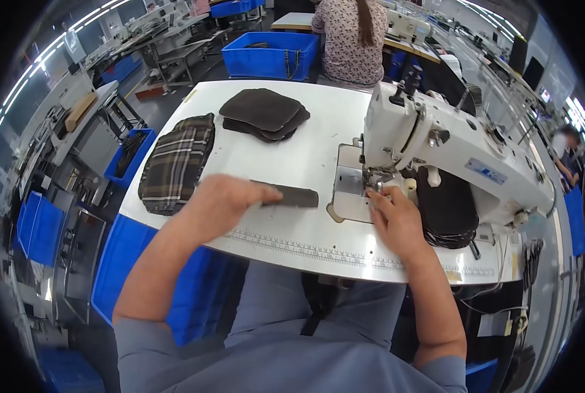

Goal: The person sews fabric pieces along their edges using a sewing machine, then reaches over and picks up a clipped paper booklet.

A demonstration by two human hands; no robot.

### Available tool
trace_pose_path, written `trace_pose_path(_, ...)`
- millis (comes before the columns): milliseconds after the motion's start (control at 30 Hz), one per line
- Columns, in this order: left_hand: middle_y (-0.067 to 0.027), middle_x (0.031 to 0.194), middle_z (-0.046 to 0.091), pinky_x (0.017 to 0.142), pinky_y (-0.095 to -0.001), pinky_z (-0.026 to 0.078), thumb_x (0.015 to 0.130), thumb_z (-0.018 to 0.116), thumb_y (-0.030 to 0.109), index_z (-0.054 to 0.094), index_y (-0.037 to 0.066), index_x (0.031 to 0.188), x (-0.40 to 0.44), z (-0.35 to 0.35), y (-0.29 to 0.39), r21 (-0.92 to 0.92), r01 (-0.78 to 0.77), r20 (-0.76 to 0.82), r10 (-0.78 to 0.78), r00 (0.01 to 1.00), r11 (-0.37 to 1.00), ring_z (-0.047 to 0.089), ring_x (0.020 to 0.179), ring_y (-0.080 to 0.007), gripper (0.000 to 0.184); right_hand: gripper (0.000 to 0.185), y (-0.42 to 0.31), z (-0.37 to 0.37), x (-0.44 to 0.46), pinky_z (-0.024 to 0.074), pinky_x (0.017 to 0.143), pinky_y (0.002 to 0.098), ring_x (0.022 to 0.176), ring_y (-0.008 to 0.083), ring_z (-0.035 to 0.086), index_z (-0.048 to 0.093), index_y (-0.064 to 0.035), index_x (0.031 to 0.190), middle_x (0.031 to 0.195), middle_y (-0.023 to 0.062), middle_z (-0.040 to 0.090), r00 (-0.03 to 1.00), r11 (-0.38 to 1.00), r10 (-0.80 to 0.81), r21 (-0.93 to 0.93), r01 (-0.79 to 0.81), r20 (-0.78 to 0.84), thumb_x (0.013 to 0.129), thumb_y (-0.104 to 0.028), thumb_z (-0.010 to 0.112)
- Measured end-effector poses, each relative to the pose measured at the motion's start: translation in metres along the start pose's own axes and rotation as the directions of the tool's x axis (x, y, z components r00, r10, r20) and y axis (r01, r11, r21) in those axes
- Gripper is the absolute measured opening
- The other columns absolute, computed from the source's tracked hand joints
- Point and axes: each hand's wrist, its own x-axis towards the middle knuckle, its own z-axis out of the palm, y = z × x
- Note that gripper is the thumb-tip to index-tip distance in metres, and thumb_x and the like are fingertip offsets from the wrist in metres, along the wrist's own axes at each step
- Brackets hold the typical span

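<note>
My left hand [223,206] is over the left part of the white table, blurred by motion, its fingers at the left end of a dark folded strip [299,197]. Whether it grips the strip is unclear. At the sewing machine [436,131], my right hand [395,219] has its fingertips close to the needle area; anything between them is too small to make out. A stack of plaid pieces [177,164] lies left of my left hand. Dark rounded pieces [263,111] are piled farther back. Another dark stack [446,206] sits right of my right hand, beneath the machine arm.
A ruler strip [305,248] runs along the front edge of the table [331,105]. Beyond it are a blue bin [269,56] and a seated person [354,42]. Another blue bin [135,262] stands below the table's left front. A second person is at the far right.
</note>
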Motion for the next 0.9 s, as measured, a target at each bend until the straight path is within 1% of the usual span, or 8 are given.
trace_pose_path(167,-0.0121,0.110,0.078,0.090,-0.0374,0.060,0.087,0.063,-0.003,0.077,0.010,0.116,0.057,-0.023,-0.060,-0.011,-0.039,-0.313,0.034,0.949,0.999,0.076,0.100,-0.0309,0.035,0.030,-0.001,-0.001,-0.001,0.0549,0.075,0.0452,0.084,0.0344,0.067,0.073,-0.0088,0.118,0.103,0.0131,0.066,0.999,1.000,0.030,0.001,-0.030,0.023,0.088,-0.011,0.072)
trace_pose_path(233,-0.0119,0.115,0.077,0.096,-0.0385,0.058,0.087,0.061,-0.006,0.077,0.009,0.116,0.081,-0.023,-0.080,0.147,-0.054,-0.484,0.119,0.867,0.988,0.074,0.109,-0.0307,0.036,0.031,0.000,-0.001,0.000,0.0550,0.075,0.0453,0.085,0.0345,0.068,0.073,-0.0089,0.119,0.103,0.0132,0.066,0.999,0.999,0.034,-0.015,-0.033,0.027,0.088,-0.010,0.072)
trace_pose_path(367,-0.0117,0.132,0.071,0.105,-0.0413,0.053,0.086,0.061,-0.009,0.077,0.008,0.115,0.104,0.014,-0.138,0.149,0.040,-0.317,0.009,0.948,0.988,0.062,0.131,-0.0303,0.037,0.034,0.000,0.002,0.000,0.0557,0.076,0.0448,0.085,0.0334,0.068,0.072,-0.0099,0.122,0.107,0.0128,0.065,0.999,0.999,0.028,-0.023,-0.028,0.030,0.087,-0.011,0.072)
trace_pose_path(533,-0.0084,0.143,0.065,0.105,-0.0422,0.052,0.084,0.067,-0.004,0.076,0.008,0.113,0.084,0.073,-0.095,0.082,-0.069,0.004,0.068,0.998,0.994,0.057,0.137,-0.0295,0.033,0.036,0.008,0.008,-0.006,0.0561,0.081,0.0453,0.093,0.0338,0.068,0.070,-0.0105,0.125,0.109,0.0122,0.066,0.998,0.999,0.043,-0.020,-0.042,0.045,0.089,-0.015,0.071)
trace_pose_path(633,-0.0080,0.139,0.068,0.098,-0.0420,0.056,0.083,0.069,-0.003,0.076,0.011,0.116,0.078,0.089,-0.034,0.047,-0.249,-0.015,0.250,0.968,0.967,0.063,0.130,-0.0290,0.036,0.035,0.011,0.012,-0.006,0.0555,0.079,0.0456,0.091,0.0334,0.068,0.069,-0.0080,0.123,0.106,0.0118,0.067,0.999,0.999,-0.017,0.032,0.018,-0.043,0.089,-0.016,0.071)
trace_pose_path(767,-0.0061,0.130,0.072,0.083,-0.0391,0.059,0.083,0.073,-0.001,0.075,0.011,0.116,0.085,0.090,0.049,-0.161,-0.299,-0.032,0.298,0.954,0.941,0.072,0.112,-0.0282,0.035,0.024,0.007,0.012,-0.011,0.0557,0.075,0.0465,0.090,0.0334,0.068,0.071,-0.0058,0.109,0.104,0.0107,0.068,0.996,0.998,-0.051,0.023,0.053,-0.075,0.088,-0.016,0.071)
trace_pose_path(867,-0.0066,0.126,0.073,0.078,-0.0378,0.060,0.082,0.077,0.002,0.075,0.009,0.115,0.100,0.099,0.089,-0.188,-0.435,-0.108,0.421,0.900,0.881,0.074,0.103,-0.0285,0.035,0.019,0.000,0.009,-0.019,0.0555,0.078,0.0458,0.093,0.0319,0.068,0.072,-0.0069,0.105,0.106,0.0111,0.069,0.999,0.999,-0.034,0.016,0.034,0.042,0.088,-0.015,0.069)
trace_pose_path(900,-0.0073,0.126,0.073,0.080,-0.0385,0.060,0.083,0.077,0.005,0.075,0.007,0.114,0.104,0.105,0.098,-0.229,-0.439,-0.081,0.432,0.898,0.869,0.073,0.103,-0.0291,0.031,0.015,0.004,0.016,-0.025,0.0552,0.077,0.0455,0.094,0.0316,0.068,0.072,-0.0084,0.100,0.105,0.0106,0.068,0.990,0.992,-0.119,0.032,0.122,-0.079,0.088,-0.016,0.068)
